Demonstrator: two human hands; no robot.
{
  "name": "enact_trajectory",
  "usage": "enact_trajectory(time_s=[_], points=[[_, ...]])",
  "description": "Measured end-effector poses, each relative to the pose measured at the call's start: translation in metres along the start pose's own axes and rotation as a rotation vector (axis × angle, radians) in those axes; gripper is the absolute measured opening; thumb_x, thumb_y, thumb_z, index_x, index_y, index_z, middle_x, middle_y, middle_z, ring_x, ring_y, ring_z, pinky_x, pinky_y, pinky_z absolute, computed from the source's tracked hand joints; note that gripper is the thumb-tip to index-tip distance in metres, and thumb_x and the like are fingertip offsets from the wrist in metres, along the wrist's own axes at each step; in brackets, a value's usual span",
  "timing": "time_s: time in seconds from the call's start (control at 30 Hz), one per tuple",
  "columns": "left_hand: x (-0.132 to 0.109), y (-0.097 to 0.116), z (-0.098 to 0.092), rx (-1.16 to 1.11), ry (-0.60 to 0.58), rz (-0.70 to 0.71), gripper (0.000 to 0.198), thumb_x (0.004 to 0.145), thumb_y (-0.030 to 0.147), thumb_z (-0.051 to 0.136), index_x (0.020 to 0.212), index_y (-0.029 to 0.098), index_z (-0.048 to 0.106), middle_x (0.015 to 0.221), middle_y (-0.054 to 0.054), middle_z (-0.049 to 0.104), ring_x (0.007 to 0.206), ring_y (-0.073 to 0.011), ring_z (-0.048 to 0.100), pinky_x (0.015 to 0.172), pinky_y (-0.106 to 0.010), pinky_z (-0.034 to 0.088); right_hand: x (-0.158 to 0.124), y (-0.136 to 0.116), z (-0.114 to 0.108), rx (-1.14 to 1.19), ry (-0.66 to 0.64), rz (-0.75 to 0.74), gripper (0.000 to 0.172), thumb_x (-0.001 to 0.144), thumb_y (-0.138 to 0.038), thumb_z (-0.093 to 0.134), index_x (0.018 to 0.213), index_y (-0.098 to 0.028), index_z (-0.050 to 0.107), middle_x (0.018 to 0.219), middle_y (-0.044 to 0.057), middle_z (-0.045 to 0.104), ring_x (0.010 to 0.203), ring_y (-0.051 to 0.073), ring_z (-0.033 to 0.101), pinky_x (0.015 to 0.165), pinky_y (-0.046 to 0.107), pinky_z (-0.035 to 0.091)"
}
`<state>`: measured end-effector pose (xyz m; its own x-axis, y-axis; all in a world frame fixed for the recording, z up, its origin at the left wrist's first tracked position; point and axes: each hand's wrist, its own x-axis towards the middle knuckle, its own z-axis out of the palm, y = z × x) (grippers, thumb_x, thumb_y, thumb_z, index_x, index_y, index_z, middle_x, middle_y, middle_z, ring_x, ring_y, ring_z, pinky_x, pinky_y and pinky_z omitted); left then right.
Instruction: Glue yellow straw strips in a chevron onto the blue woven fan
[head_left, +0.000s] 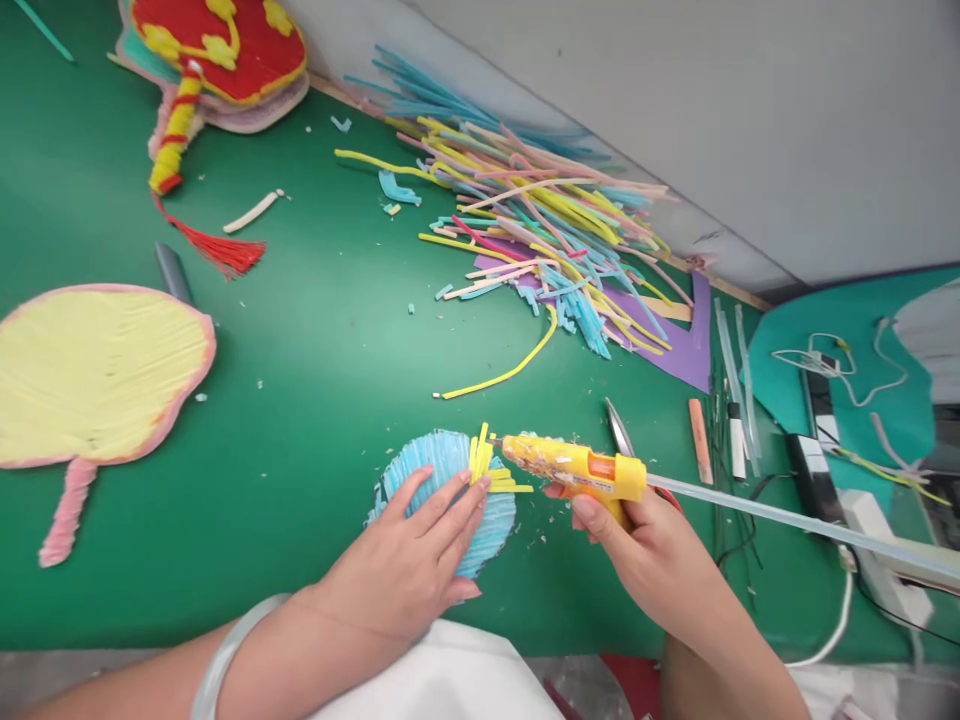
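My left hand (427, 545) lies flat with its fingers stretched over a round light-blue piece (442, 452) covered in pipe cleaners. Short yellow pipe cleaner pieces (510, 481) sit on that piece by my fingertips, some pointing up and some pointing right. My right hand (630, 535) is wrapped round the handle of a yellow hot glue gun (574, 465). Its nozzle points left and is close to the upright yellow pieces; whether it touches them I cannot tell. A long clear glue stick (780, 515) runs out of the gun's back. Scissors (619, 430) lie partly hidden behind the gun.
Loose coloured pipe cleaners (555, 210) are heaped along the wall, partly on purple sheet (697, 340). A yellow fan (97, 375) lies left; a red fan (225, 50) with a red tassel (225, 252) lies behind. Power strips (810, 480) and cables are at right.
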<state>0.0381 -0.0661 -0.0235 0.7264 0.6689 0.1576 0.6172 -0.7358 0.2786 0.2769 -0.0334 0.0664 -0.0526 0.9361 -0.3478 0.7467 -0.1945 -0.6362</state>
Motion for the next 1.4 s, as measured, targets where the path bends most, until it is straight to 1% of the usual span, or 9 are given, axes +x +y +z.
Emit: enact_trajectory(time_s=[0.1,0.2,0.3,0.5,0.67,0.93,1.07,1.23,1.4], points=[[0.0011,0.0000,-0.0002,0.005,0.031,0.002,0.057,0.097,0.056,0.045,0.133,0.013,0.058,0.145,-0.009,0.054,0.134,-0.0244,0.047,0.112,-0.043,0.029,0.0033,-0.0018,-0.0012,-0.061,-0.011,-0.013,0.040,0.091,-0.056,0.050,0.091,-0.023,0.074,0.080,0.007,0.074,0.069,0.022,0.068,0.063,0.032,0.057],[0.0016,0.0005,0.0009,-0.001,0.067,0.002,0.054,0.101,0.052,0.041,0.133,0.013,0.058,0.145,-0.007,0.055,0.137,-0.0222,0.043,0.113,-0.043,0.027,0.0052,-0.0010,-0.0007,-0.098,-0.025,-0.029,0.038,0.091,-0.054,0.052,0.096,-0.023,0.074,0.090,0.008,0.077,0.078,0.025,0.072,0.070,0.034,0.059],[0.0013,0.0010,0.0025,-0.023,0.064,-0.009,0.054,0.100,0.052,0.041,0.133,0.013,0.059,0.144,-0.007,0.055,0.138,-0.0213,0.042,0.114,-0.042,0.027,0.0054,0.0011,0.0003,-0.102,-0.061,-0.039,0.036,0.092,-0.049,0.052,0.102,-0.022,0.073,0.099,0.009,0.077,0.087,0.026,0.072,0.075,0.034,0.060],[0.0005,0.0003,0.0033,-0.064,0.032,-0.011,0.051,0.099,0.051,0.046,0.132,0.015,0.060,0.147,-0.008,0.052,0.142,-0.0218,0.039,0.116,-0.040,0.028,0.0064,0.0042,-0.0011,-0.110,-0.102,-0.072,0.033,0.094,-0.044,0.052,0.109,-0.022,0.070,0.103,0.009,0.076,0.092,0.024,0.073,0.075,0.031,0.060],[0.0006,0.0007,0.0036,-0.083,0.026,-0.016,0.049,0.099,0.051,0.047,0.131,0.017,0.061,0.147,-0.007,0.052,0.141,-0.0223,0.040,0.116,-0.041,0.028,0.0099,0.0053,-0.0006,-0.162,-0.094,-0.106,0.030,0.093,-0.044,0.053,0.101,-0.022,0.071,0.105,0.009,0.076,0.093,0.025,0.073,0.080,0.033,0.060],[0.0022,0.0003,0.0029,-0.063,0.046,-0.020,0.050,0.102,0.049,0.038,0.131,0.015,0.061,0.145,-0.004,0.055,0.138,-0.0197,0.043,0.114,-0.041,0.029,0.0080,0.0050,-0.0006,-0.194,-0.075,-0.101,0.033,0.093,-0.048,0.052,0.091,-0.021,0.071,0.103,0.011,0.076,0.090,0.027,0.073,0.078,0.036,0.060],[0.0027,-0.0004,0.0023,-0.056,0.052,-0.018,0.050,0.102,0.050,0.037,0.129,0.016,0.063,0.144,-0.003,0.056,0.136,-0.0195,0.045,0.115,-0.041,0.027,0.0091,0.0059,-0.0005,-0.221,-0.064,-0.100,0.034,0.093,-0.049,0.052,0.095,-0.020,0.070,0.099,0.011,0.076,0.089,0.028,0.073,0.078,0.038,0.059],[0.0022,-0.0003,0.0034,-0.040,0.053,-0.013,0.051,0.101,0.051,0.039,0.130,0.016,0.062,0.143,-0.004,0.057,0.136,-0.0202,0.044,0.114,-0.042,0.028,0.0096,0.0078,0.0002,-0.240,-0.065,-0.121,0.032,0.094,-0.046,0.051,0.100,-0.020,0.069,0.106,0.011,0.075,0.092,0.026,0.072,0.079,0.035,0.058],[0.0031,-0.0002,0.0023,-0.025,0.029,0.005,0.052,0.100,0.052,0.042,0.132,0.014,0.060,0.145,-0.006,0.055,0.137,-0.0218,0.043,0.112,-0.042,0.028,0.0095,0.0075,0.0001,-0.281,-0.041,-0.157,0.034,0.096,-0.045,0.049,0.105,-0.019,0.069,0.106,0.011,0.075,0.088,0.025,0.072,0.079,0.034,0.058]])
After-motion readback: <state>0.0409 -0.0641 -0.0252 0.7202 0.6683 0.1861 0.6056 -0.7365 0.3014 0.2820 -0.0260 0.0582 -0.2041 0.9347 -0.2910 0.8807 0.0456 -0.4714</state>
